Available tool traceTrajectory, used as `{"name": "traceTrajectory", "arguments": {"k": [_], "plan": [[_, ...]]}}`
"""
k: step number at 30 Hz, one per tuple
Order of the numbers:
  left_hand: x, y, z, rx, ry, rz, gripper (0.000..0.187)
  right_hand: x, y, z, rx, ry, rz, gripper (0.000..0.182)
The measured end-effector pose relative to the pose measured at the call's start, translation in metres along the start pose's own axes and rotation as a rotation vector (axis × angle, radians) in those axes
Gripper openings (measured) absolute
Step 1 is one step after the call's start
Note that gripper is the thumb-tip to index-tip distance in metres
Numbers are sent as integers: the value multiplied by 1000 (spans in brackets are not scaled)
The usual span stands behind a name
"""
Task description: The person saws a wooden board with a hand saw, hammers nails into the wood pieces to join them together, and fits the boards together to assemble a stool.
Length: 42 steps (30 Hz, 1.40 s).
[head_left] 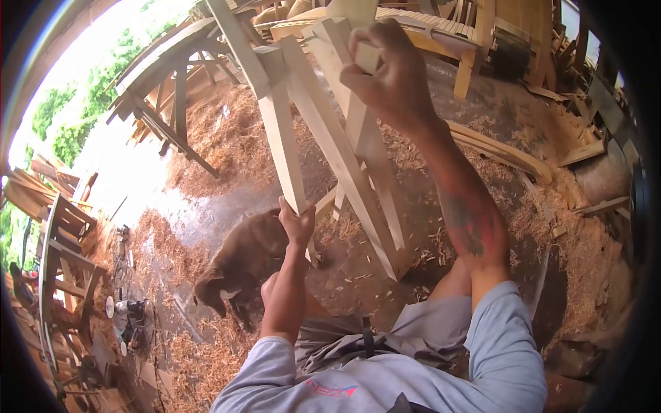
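My left hand (297,221) is wrapped around the lower end of a pale squared wooden leg (281,138), which slants up and away from me. My right hand (396,79) is raised near the top of the work, fingers curled around a pale wooden block (368,59) whose squared end shows in the fist. Between the hands stands a wooden frame (337,151) of long splayed legs, its foot down on the floor by my knees. The leg in my left hand meets a crosspiece (270,63) at its upper end.
A brown dog (248,255) stands on the floor just beyond my left forearm. Wood shavings (234,138) cover much of the ground. A workbench (165,58) stands back left, a power tool (131,320) lies at left, and boards (499,150) lie at right.
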<state>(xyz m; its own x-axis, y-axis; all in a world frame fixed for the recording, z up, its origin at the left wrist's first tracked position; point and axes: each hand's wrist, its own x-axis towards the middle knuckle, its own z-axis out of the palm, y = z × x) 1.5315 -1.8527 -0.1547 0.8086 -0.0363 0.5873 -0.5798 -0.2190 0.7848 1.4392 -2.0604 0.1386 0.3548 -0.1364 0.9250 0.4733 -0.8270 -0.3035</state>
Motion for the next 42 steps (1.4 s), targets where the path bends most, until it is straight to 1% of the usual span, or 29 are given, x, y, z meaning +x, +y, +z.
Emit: {"name": "traceTrajectory", "arguments": {"k": [2, 3, 5, 9, 11, 14, 15, 16, 18, 19, 21, 22, 23, 25, 27, 28, 30, 31, 32, 34, 35, 38, 39, 40, 42], "plan": [[-1, -8, 3, -5, 28, 44, 24, -5, 0, -6, 41, 114, -48, 27], [2, -12, 5, -14, 26, 42, 24, -7, 1, -8, 31, 111, -51, 27], [8, -18, 7, -37, 7, 10, 25, -10, 1, -11, -86, 204, -222, 28], [26, -30, 18, -28, 3, 45, 25, -19, -18, -16, -158, 206, -265, 28], [33, -32, 25, -37, -55, -1, 25, -23, -30, -18, -179, 175, -195, 28], [38, -33, 40, -83, -108, -1, 26, -23, -31, -20, -177, 178, -237, 26], [35, -33, 42, -168, -204, -189, 31, -22, -31, -23, -176, 166, -241, 26], [29, -40, 44, -174, -196, -200, 31, -21, -32, -26, -216, 167, -232, 25], [13, -72, 57, 126, -227, -17, 44, -21, -29, -33, -251, 162, -233, 25], [-1, -98, 67, 505, -368, -89, 69, -21, -23, -35, -250, 181, -207, 24], [-33, -48, 62, 418, -303, -574, 93, -20, -15, -40, -261, 207, -148, 24], [-59, -55, 72, 264, -320, -476, 100, -20, -13, -43, -266, 210, -153, 24], [-85, -63, 83, 112, -337, -375, 107, -20, -11, -46, -285, 204, -109, 23], [-136, -12, 83, -342, -707, -408, 110, -20, -9, -51, -313, 198, -58, 23], [-186, 10, 97, -603, -791, -158, 108, -19, -5, -54, -356, 167, -98, 23], [-188, 13, 99, -611, -793, -166, 108, -18, -3, -55, -363, 157, -95, 23], [-181, 18, 109, -305, -758, -556, 103, -15, 2, -54, -371, 57, -85, 24], [-186, 12, 121, -290, -658, -573, 87, -13, 4, -53, -428, 43, -165, 26], [-184, 12, 127, -293, -661, -588, 87, -12, 8, -52, -429, 29, -158, 26], [-180, 8, 136, -13, -794, -569, 73, -10, 17, -47, -421, 47, -138, 26], [-187, 9, 138, -22, -747, -545, 68, -9, 23, -47, -480, 50, -100, 27], [-229, 8, 153, -12, -772, -573, 72, -16, 49, -45, -374, -16, -86, 26], [-248, 14, 159, 19, -793, -631, 75, -25, 56, -44, -383, -40, -67, 24], [-269, 20, 164, -24, -788, -679, 77, -36, 61, -44, -393, -44, -52, 24], [-288, 50, 160, -73, -755, -743, 77, -61, 68, -48, -351, -96, 79, 22]]}}
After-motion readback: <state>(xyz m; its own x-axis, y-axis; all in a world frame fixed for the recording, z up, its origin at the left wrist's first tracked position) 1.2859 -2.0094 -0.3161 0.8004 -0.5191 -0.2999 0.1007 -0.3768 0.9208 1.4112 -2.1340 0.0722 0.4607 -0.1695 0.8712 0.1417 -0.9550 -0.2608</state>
